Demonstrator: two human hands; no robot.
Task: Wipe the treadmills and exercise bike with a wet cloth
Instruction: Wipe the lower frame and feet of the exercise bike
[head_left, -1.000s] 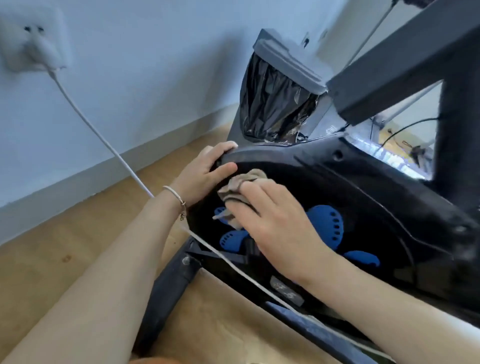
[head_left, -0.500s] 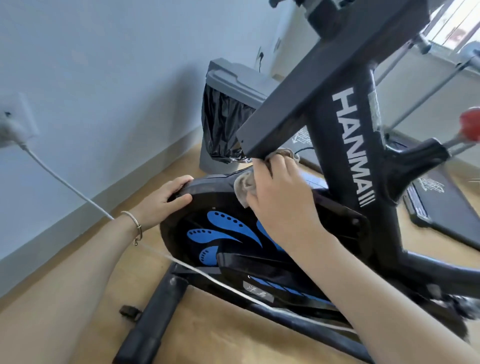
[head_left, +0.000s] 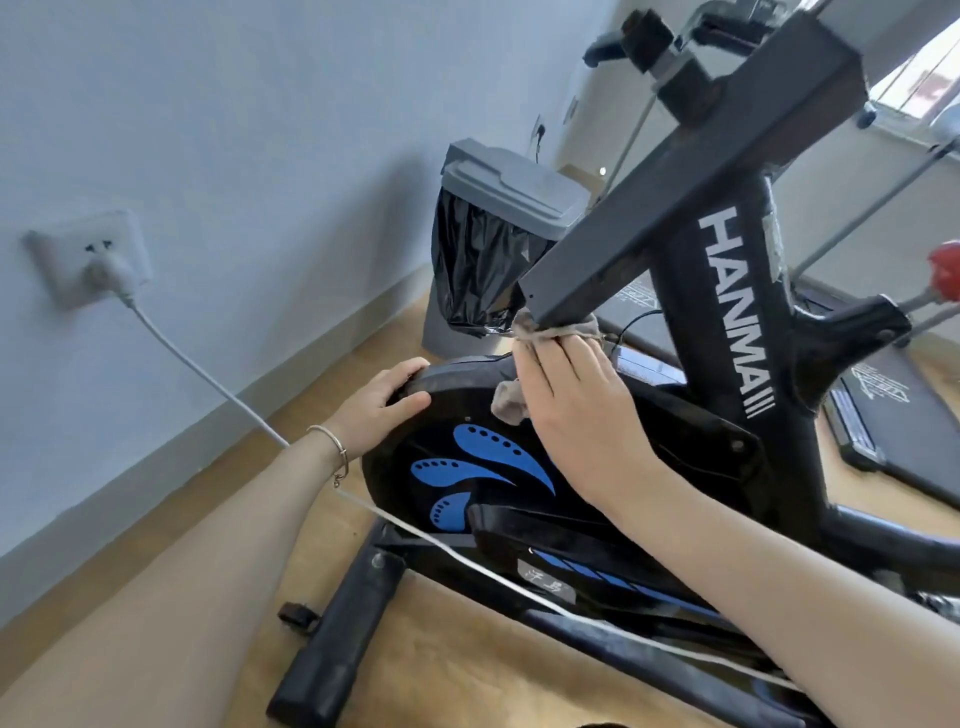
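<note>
A black exercise bike (head_left: 737, 322) is seen from above and behind, standing on a wooden floor (head_left: 218, 499) near a pale blue wall (head_left: 234, 130). A beige cloth (head_left: 550, 332) is held by the right hand (head_left: 576, 410) and pressed up against the underside of the lower end of the bike's slanted bar (head_left: 691, 171); the fingers are curled around the cloth, one end of which hangs down beside the palm. The left hand (head_left: 379, 410) is laid on the front rim of the flywheel cover (head_left: 467, 467), with the thumb on the side face and the fingers bent over the top edge, so that the cover is gripped. A thin bracelet (head_left: 332, 447) is worn on the left wrist. Blue leaf shapes are printed on the cover, and the word HANMA is printed in white down the upright post. A white cable (head_left: 208, 374) is run from a plug in the wall socket (head_left: 88, 260), under the left forearm and across the bike's base. A grey bin (head_left: 509, 187) lined with a black bag is placed behind the bike, against the wall. Part of a treadmill (head_left: 893, 405) is visible at the right, beyond the bike's frame.
</note>
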